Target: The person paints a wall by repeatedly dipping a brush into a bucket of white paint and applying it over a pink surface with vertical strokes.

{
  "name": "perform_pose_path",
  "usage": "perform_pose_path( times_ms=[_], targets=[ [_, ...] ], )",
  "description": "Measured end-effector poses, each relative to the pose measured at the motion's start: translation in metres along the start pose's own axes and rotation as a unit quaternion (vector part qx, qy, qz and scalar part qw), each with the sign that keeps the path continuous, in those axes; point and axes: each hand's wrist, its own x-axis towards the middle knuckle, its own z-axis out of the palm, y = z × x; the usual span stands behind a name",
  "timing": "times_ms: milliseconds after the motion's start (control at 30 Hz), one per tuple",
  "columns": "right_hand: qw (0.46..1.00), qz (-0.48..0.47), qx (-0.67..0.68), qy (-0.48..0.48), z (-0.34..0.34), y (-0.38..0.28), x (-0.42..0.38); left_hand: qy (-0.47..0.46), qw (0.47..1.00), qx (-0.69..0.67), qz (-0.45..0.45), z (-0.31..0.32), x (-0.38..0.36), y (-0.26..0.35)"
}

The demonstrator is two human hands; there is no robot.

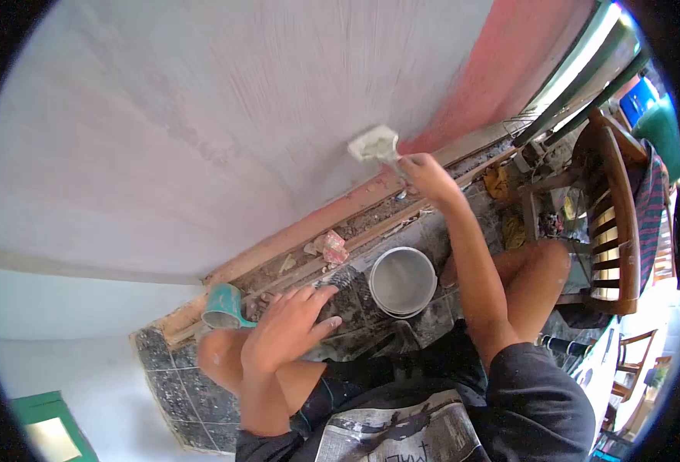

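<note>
My right hand (431,179) is closed around the handle of a wide paintbrush (374,145), whose pale, whitish head is at the lower part of the wall (278,108). The wall is streaked white over pink. My left hand (292,323) holds nothing; its fingers are stretched out above my bent knee. Below and between my hands a white bucket (403,282) of greyish-white liquid stands on the dark tiles. Close to my left hand is a turquoise dipper (223,306) with a handle.
A dirt-filled gap with wooden strips (386,219) runs along the foot of the wall. Crumpled pink-and-white scrap (330,248) lies there. A wooden chair (617,223) with a striped cloth (651,200) stands at right. A green-framed opening (51,431) shows at lower left.
</note>
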Motion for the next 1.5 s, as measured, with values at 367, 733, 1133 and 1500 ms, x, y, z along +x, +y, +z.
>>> perform_pose_path(
  times_ms=[367, 733, 1133, 1500],
  targets=[
    [0.991, 0.103, -0.082, -0.031, 0.028, 0.154, 0.023, 0.009, 0.999, -0.015, -0.031, 0.003, -0.017, -0.02],
    [0.964, 0.046, -0.26, -0.001, 0.092, 0.243, 0.152, 0.001, 0.999, -0.007, -0.045, 0.004, -0.006, -0.021],
    [0.981, -0.062, -0.185, -0.009, 0.042, 0.227, 0.108, -0.012, 1.0, -0.018, -0.002, 0.002, -0.017, -0.01],
    [0.998, 0.017, 0.056, 0.013, 0.055, -0.001, -0.016, 0.032, 0.999, 0.028, 0.032, -0.003, -0.028, 0.002]
  ],
)
